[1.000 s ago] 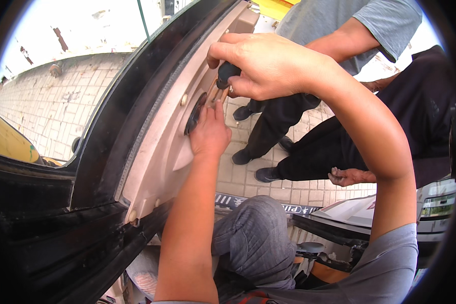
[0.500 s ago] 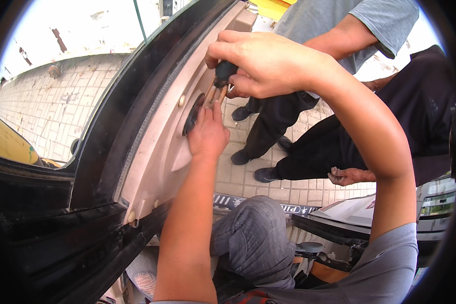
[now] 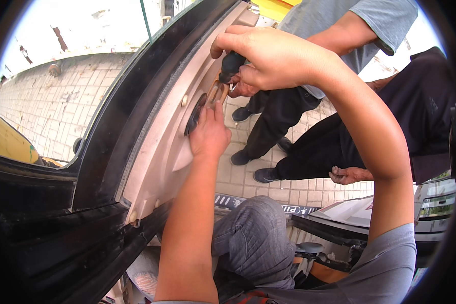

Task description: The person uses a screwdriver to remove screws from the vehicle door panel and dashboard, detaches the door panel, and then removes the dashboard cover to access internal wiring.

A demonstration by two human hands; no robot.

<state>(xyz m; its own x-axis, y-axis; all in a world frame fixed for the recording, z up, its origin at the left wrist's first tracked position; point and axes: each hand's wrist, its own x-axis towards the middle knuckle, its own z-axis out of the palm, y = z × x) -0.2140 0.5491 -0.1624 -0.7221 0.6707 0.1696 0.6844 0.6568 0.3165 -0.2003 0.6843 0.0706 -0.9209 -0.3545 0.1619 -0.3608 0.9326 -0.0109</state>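
Observation:
My right hand [image 3: 273, 55] arches over a screwdriver with a rounded black handle [image 3: 233, 65], its fingers loosely curled about the handle; the shaft is mostly hidden. Under the tool is an orange-brown handle piece [image 3: 219, 92] on the beige door panel [image 3: 159, 137]. My left hand [image 3: 210, 134] presses its fingertips against the lower end of that piece, thumb side out of sight. Beside these fingertips sits a round black speaker-like disc [image 3: 194, 115] in the panel. Darker fingertips [image 3: 242, 89], seemingly a co-worker's, show just below my right thumb at the piece.
A black door frame [image 3: 111, 126] runs along the left. A person in a grey shirt [image 3: 334, 20] stands beyond my right arm, and another in dark clothes [image 3: 410, 101] is at the right, one hand [image 3: 349, 175] hanging low. Paving [image 3: 248, 180] shows below.
My right hand and the screwdriver handle have shifted slightly right, its fingers looser around the handle. The darker fingertips show more plainly. My left hand stays nearly in place.

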